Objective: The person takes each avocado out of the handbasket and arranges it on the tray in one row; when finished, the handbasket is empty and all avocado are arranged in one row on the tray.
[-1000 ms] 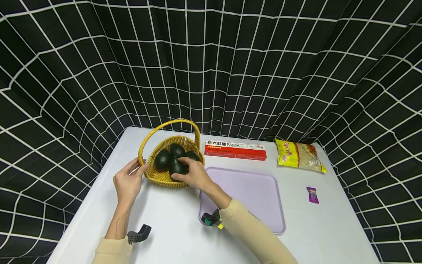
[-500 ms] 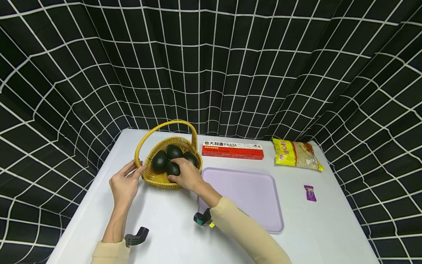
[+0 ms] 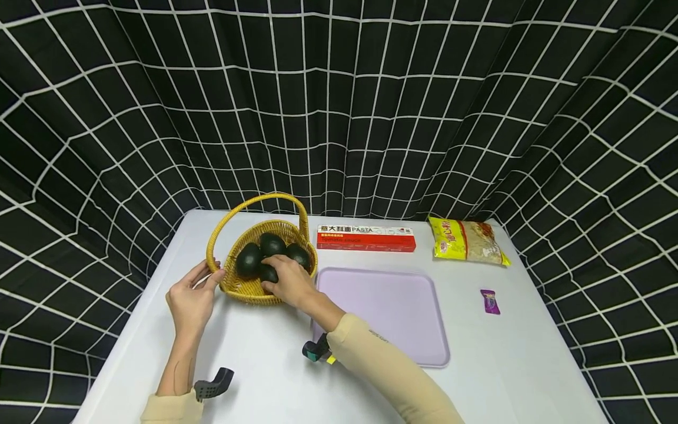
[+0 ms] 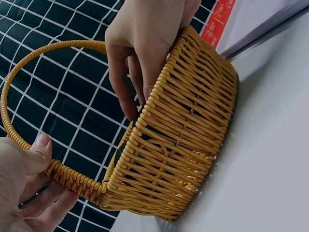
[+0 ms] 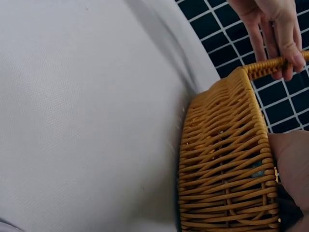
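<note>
A yellow wicker basket (image 3: pixel 254 299) with a tall hoop handle (image 3: pixel 256 200) stands at the table's left, holding several dark green avocados. My left hand (image 3: pixel 192 300) pinches the foot of the handle between thumb and fingers, also clear in the left wrist view. Inside the basket, my right hand (image 3: pixel 291 281) grips the nearest avocado (image 3: pixel 269 274) from above, partly covering it. Another avocado (image 3: pixel 248 261) lies to its left, a further avocado (image 3: pixel 272 244) behind and one more avocado (image 3: pixel 299 255) to the right. In the right wrist view, the basket wall (image 5: pixel 222 164) hides most of the contents.
A pale purple tray (image 3: pixel 386 312) lies right of the basket, under the right forearm. Behind it is a red-and-white pasta box (image 3: pixel 366 238). A yellow food bag (image 3: pixel 468 241) and a small purple packet (image 3: pixel 489 301) lie further right. A black gridded curtain surrounds the white table.
The right hand and its avocado have lowered slightly into the basket, among the other avocados. The left hand keeps its hold on the handle. The whole head view has shifted a little.
</note>
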The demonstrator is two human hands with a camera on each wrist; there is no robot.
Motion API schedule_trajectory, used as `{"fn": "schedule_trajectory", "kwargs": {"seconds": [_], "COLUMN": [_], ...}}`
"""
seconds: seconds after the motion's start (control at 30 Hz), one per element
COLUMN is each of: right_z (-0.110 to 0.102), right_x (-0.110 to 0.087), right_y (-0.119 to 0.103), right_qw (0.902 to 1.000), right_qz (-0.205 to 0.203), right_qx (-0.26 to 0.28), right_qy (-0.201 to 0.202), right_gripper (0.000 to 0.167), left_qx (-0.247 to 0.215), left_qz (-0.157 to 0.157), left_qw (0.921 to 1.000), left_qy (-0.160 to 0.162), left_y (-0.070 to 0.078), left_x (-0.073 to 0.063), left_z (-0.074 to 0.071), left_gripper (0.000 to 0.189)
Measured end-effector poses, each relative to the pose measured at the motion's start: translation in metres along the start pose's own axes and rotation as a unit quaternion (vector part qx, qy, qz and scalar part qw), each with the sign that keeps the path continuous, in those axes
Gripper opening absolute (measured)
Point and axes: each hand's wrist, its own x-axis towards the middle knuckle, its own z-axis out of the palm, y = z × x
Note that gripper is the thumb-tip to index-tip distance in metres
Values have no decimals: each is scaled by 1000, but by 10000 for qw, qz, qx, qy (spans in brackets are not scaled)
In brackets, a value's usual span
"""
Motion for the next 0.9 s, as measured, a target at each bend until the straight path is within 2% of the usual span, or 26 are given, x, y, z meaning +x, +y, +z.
{"fn": "schedule_trajectory", "kwargs": {"seconds": [0.37, 0.53, 0.9], "right_z": [2, 0, -19], "right_x": [-1, -3, -15], "right_y": [2, 3, -4], "right_qw": [9996, 9991, 9967], "right_qz": [-125, -185, -159], "right_qx": [-79, 56, 376], "right_qy": [232, 368, 703], "right_gripper": [49, 50, 51], "left_qx": [108, 135, 177], "left_qz": [21, 4, -58], "left_qw": [9999, 9999, 9998], "left_qy": [-24, -51, -55], "left_y": [1, 1, 2], "left_x": [0, 0, 0], "left_z": [-1, 0, -2], "left_gripper": [37, 37, 39]}}
